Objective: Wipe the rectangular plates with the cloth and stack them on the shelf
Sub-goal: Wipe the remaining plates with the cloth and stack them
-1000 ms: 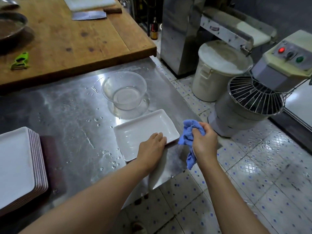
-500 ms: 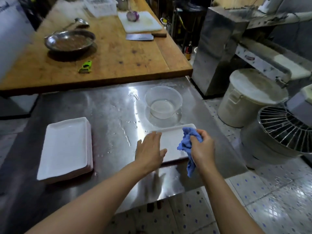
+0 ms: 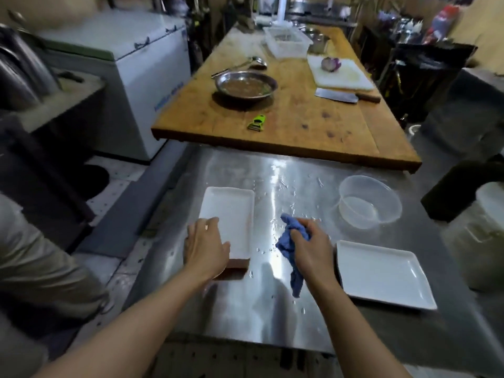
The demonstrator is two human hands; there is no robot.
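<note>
Rectangular white plates point(image 3: 227, 214) in a stack on the wet stainless-steel table point(image 3: 272, 309), left of centre. Left hand point(image 3: 204, 248), fingers extended, lies over the stack's near-left corner; whether it touches cannot be told. Right hand point(image 3: 311, 248) grips a crumpled blue cloth point(image 3: 291, 246), one end hanging, just right of the stack. Single rectangular plate point(image 3: 381, 274) flat at the table's right, apart from the hand. Clear plastic bowl point(image 3: 368, 204) beyond it. Wooden table point(image 3: 300, 124) behind carries a metal pan point(image 3: 245, 85), green peeler point(image 3: 257, 123), cleaver point(image 3: 338, 95) and cutting board point(image 3: 341, 76).
</note>
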